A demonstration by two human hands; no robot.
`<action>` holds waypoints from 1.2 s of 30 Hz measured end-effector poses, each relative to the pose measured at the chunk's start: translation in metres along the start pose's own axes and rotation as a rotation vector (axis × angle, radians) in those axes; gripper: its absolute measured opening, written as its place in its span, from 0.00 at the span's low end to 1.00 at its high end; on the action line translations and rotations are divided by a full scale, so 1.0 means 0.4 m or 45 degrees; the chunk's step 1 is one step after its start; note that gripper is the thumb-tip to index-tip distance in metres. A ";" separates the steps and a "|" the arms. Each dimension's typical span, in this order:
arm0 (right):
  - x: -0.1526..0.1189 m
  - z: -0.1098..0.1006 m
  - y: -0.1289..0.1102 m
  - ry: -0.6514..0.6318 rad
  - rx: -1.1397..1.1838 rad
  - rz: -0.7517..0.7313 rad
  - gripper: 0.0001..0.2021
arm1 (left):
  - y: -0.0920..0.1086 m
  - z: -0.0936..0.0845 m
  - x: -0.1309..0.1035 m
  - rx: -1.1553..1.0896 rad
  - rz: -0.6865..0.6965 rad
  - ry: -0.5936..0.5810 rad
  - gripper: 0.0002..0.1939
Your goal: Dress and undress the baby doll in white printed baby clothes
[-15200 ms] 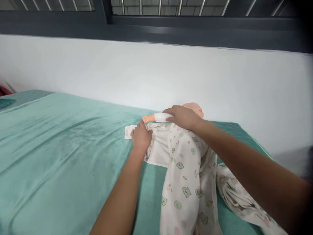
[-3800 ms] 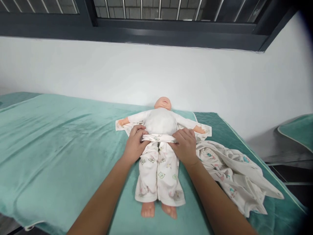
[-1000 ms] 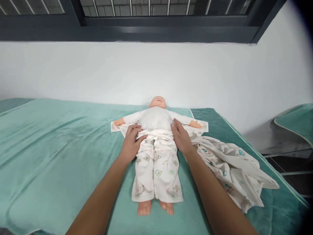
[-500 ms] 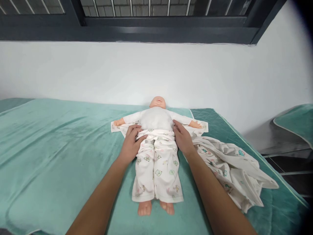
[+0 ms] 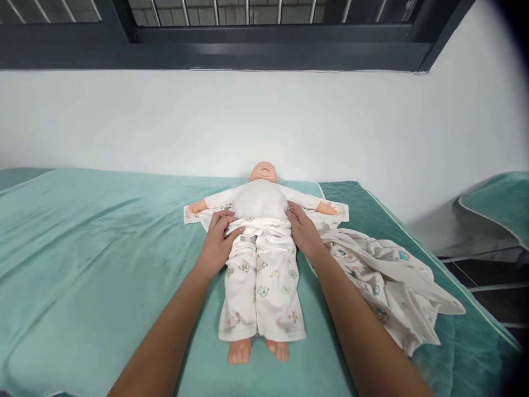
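A baby doll [image 5: 259, 198] lies on its back, head toward the wall, arms spread wide. It wears printed white pants [image 5: 260, 286], and its bare feet stick out below the hems. Under its arms and back a printed white shirt [image 5: 330, 221] is spread out flat. My left hand [image 5: 218, 242] has its fingers curled on the waistband at the doll's left-hand side in view. On the opposite side, my right hand [image 5: 303, 229] grips the waistband near the belly, with its fingertips partly hidden.
A crumpled printed white cloth [image 5: 392, 286] lies right of the doll, beside my right forearm. Light green bedding [image 5: 95, 264] covers the surface, darker green at the right edge [image 5: 467, 342]. A white wall [image 5: 206, 121] rises behind, under a dark barred window [image 5: 281, 55].
The whole view has shifted slightly, so everything sits a little further left. Both hands keep their places at the waistband; the doll and pants look the same.
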State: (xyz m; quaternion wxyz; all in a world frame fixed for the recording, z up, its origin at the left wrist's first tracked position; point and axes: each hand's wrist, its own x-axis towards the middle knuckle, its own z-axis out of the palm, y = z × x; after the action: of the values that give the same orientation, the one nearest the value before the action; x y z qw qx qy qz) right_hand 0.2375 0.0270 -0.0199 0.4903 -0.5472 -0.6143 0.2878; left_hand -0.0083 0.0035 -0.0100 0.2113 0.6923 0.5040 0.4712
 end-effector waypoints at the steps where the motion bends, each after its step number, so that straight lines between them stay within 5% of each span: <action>1: 0.001 -0.001 -0.004 -0.024 -0.029 0.007 0.25 | -0.001 0.000 0.001 -0.003 0.000 0.002 0.06; 7: 0.010 -0.002 0.010 -0.048 0.041 0.007 0.23 | 0.000 -0.001 0.002 0.004 0.005 0.004 0.06; 12: 0.018 0.002 0.047 0.199 0.390 0.096 0.20 | 0.005 -0.005 0.001 0.008 -0.018 -0.009 0.06; 20: -0.012 -0.003 0.015 0.361 0.099 0.088 0.12 | 0.021 -0.005 -0.001 -0.029 -0.082 -0.034 0.06; 30: -0.017 -0.007 0.000 0.140 -0.093 -0.085 0.19 | 0.016 -0.004 0.001 -0.008 -0.070 -0.023 0.06; 36: -0.025 -0.007 -0.008 0.331 -0.123 -0.202 0.21 | 0.014 -0.006 0.000 -0.011 -0.082 -0.030 0.06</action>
State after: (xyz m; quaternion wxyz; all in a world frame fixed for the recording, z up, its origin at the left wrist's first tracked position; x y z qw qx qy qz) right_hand 0.2382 0.0162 -0.0189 0.5599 -0.5525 -0.6002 0.1451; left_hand -0.0075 0.0008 -0.0046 0.2354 0.6804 0.5215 0.4580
